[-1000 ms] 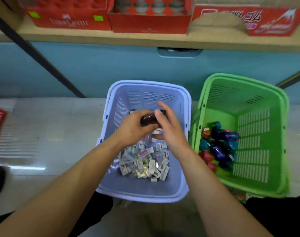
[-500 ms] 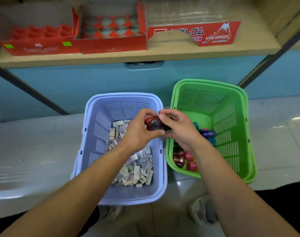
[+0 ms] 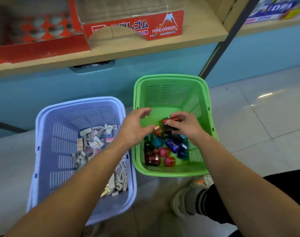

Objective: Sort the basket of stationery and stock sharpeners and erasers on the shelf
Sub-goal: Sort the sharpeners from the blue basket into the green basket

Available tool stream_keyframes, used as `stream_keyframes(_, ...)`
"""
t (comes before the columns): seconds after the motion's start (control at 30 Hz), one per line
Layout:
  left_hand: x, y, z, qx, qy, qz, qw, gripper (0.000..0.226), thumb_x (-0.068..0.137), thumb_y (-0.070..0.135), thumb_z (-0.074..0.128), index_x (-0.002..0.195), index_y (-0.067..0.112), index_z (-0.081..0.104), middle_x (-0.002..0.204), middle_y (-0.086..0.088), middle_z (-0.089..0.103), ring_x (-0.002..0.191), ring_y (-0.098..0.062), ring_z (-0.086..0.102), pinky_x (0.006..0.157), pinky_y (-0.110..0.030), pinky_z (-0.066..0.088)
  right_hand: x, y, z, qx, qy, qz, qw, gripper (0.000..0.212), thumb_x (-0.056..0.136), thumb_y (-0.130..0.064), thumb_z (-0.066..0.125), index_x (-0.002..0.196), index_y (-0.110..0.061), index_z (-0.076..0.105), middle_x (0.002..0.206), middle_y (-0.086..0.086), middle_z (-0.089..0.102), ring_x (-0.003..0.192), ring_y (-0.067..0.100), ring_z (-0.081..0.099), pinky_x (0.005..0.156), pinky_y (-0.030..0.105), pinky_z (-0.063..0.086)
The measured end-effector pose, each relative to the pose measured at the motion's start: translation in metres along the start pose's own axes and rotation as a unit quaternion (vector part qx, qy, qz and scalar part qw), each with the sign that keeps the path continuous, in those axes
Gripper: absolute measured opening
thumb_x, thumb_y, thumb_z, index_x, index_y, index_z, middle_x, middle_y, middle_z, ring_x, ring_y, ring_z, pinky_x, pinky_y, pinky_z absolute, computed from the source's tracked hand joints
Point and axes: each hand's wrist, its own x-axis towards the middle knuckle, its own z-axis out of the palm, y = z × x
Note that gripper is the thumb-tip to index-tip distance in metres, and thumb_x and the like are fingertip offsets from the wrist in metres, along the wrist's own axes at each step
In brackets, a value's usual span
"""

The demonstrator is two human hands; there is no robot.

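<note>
Dark red sharpener (image 3: 171, 119) pinched in the curled fingers of the right hand (image 3: 186, 129), just above the heap of coloured sharpeners (image 3: 169, 147) in the green basket (image 3: 169, 77) at 1 o'clock. Left hand (image 3: 133, 129) loosely spread, gripping nothing, hovering over that basket's 9 o'clock rim. Wrapped erasers (image 3: 92, 144) piled in the lilac basket (image 3: 77, 100) at 11 o'clock, just beside the green one, both on the floor. Up at 12 o'clock, on the shelf (image 3: 205, 31), a "Hard Eraser" box (image 3: 133, 29) and, at its 9 o'clock, a red tray with round pockets (image 3: 34, 36). Sorting step, most likely: letting this sharpener go among its kind. Next, probably: checking the lilac basket for strays, then stocking the shelf.
</note>
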Motion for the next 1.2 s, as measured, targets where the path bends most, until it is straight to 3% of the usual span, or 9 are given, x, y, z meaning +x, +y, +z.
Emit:
stream_keyframes(0.1,-0.010,-0.022,-0.013,0.029,0.066,-0.016,0.997,0.035,0.086,0.021,0.077,0.120,0.022,0.067,0.112,0.005,0.066,0.101,-0.012,0.063,0.095,-0.040,0.054,0.023,0.042,0.008,-0.186,0.042,0.009,0.982,0.029,0.083,-0.018,0.082,0.107,-0.017,0.066,0.118,0.005,0.068,0.104,0.022,0.064,0.093,0.034,0.055)
stream_keyframes(0.2,-0.026,-0.045,-0.025,0.049,0.116,-0.016,0.992,0.023,0.087,0.012,0.073,0.108,0.021,0.068,0.103,0.005,0.065,0.093,-0.012,0.063,0.086,-0.037,0.055,0.030,0.069,0.023,-0.321,0.001,0.026,0.947,0.055,0.086,-0.025,0.080,0.135,-0.012,0.059,0.132,0.008,0.064,0.119,0.024,0.060,0.106,0.031,0.043)
stream_keyframes(0.37,-0.044,-0.089,-0.045,0.079,0.093,-0.105,0.987,0.018,0.092,0.020,0.069,0.110,0.018,0.068,0.105,0.002,0.067,0.091,-0.016,0.063,0.083,-0.035,0.053,0.025,0.049,0.045,-0.319,0.060,-0.015,0.946,0.056,0.091,-0.037,0.071,0.140,-0.013,0.057,0.136,0.010,0.061,0.123,0.028,0.058,0.110,0.041,0.045)
stream_keyframes(0.57,-0.067,-0.160,-0.036,0.242,-0.122,-0.151,0.951,0.069,0.085,0.048,0.072,0.145,0.024,0.047,0.149,-0.003,0.049,0.134,-0.027,0.048,0.109,-0.043,0.042,-0.038,-0.023,0.120,-0.182,0.035,-0.201,0.962,0.046,0.098,-0.034,0.060,0.142,-0.023,0.052,0.142,-0.002,0.053,0.130,0.017,0.049,0.111,0.038,0.039)
stream_keyframes(0.73,-0.079,-0.194,0.005,0.296,-0.293,-0.028,0.909,0.108,0.057,0.073,0.071,0.150,0.030,0.035,0.152,-0.001,0.041,0.134,-0.026,0.045,0.110,-0.042,0.037,-0.056,0.012,0.162,-0.386,-0.012,-0.247,0.889,0.077,0.093,-0.045,0.056,0.159,-0.019,0.025,0.165,0.005,0.024,0.151,0.025,0.020,0.123,0.041,0.020)
stream_keyframes(0.83,-0.083,-0.210,0.019,0.365,-0.294,0.019,0.883,0.114,0.055,0.079,0.068,0.149,0.033,0.023,0.159,0.000,0.026,0.142,-0.023,0.033,0.118,-0.047,0.022,-0.055,0.033,0.165,-0.481,-0.012,-0.268,0.835,0.082,0.093,-0.037,0.058,0.161,-0.017,0.018,0.169,0.005,0.007,0.155,0.026,0.004,0.126,0.044,0.013)
stream_keyframes(0.97,-0.071,-0.230,0.003,0.412,-0.298,0.065,0.859,0.100,0.068,0.075,0.068,0.149,0.035,0.026,0.160,-0.003,0.025,0.142,-0.028,0.033,0.118,-0.045,0.027,-0.054,0.034,0.166,-0.496,0.006,-0.282,0.821,0.078,0.095,-0.025,0.059,0.161,-0.017,0.018,0.169,0.004,0.006,0.155,0.025,0.002,0.125,0.037,0.007)
stream_keyframes(1.07,-0.061,-0.240,-0.021,0.392,-0.267,0.042,0.879,0.081,0.071,0.062,0.075,0.140,0.034,0.042,0.140,0.000,0.047,0.123,-0.023,0.051,0.102,-0.040,0.048,-0.053,0.035,0.168,-0.503,0.008,-0.274,0.819,0.079,0.094,-0.025,0.059,0.161,-0.017,0.018,0.169,0.003,0.007,0.155,0.024,0.002,0.124,0.034,0.005)
stream_keyframes(1.2,-0.050,-0.242,-0.044,0.356,-0.184,0.028,0.916,0.046,0.086,0.039,0.071,0.126,0.024,0.058,0.121,0.000,0.058,0.107,-0.022,0.058,0.089,-0.035,0.050,-0.050,0.037,0.168,-0.503,0.014,-0.279,0.818,0.078,0.094,-0.028,0.058,0.161,-0.019,0.019,0.169,0.001,0.008,0.155,0.023,0.002,0.124,0.033,0.004)
